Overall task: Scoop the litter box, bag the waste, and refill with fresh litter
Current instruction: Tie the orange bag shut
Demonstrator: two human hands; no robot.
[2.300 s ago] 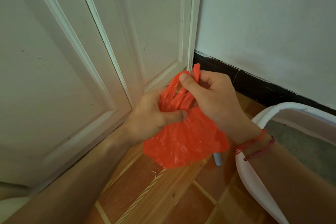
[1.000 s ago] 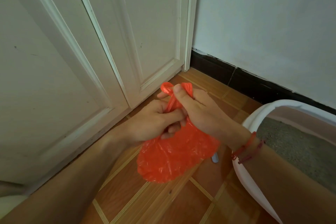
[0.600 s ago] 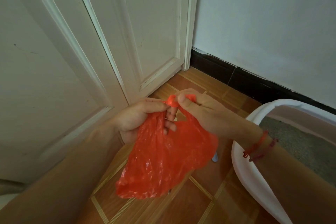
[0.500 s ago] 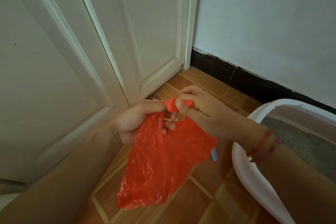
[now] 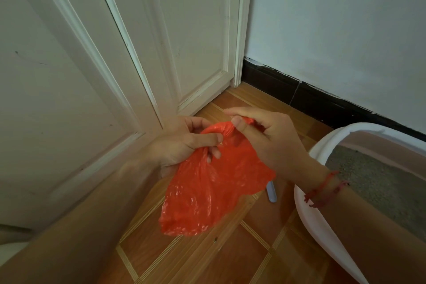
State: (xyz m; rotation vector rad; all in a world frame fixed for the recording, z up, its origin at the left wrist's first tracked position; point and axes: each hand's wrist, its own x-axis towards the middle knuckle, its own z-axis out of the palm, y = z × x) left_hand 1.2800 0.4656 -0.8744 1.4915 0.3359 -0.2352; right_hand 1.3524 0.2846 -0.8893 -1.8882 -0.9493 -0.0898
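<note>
Two hands are taken up by the thin orange-red plastic bag: its bunched top is gripped by the left hand and pinched between thumb and fingers of the right hand. /A

Bag position? /B

Hung limp below the hands, apparently clear of the wood-patterned tiled floor. The long axis runs from the pinch down and toward the left forearm. Contents cannot be made out. /A

And the box? /B

The white plastic litter box is found right of and below the right hand, with grey litter seen inside. Its near rim is overlapped in view by the right forearm, so the right hand is judged the nearer. /A

Mouth opened? /B

Not yet, as judged: the rim is gathered between the two hands. It would have to be spread and turned rightward, toward the box. A small pale cylindrical object lies on the floor below the right hand, between bag and box. What it is cannot be told. /A
</note>
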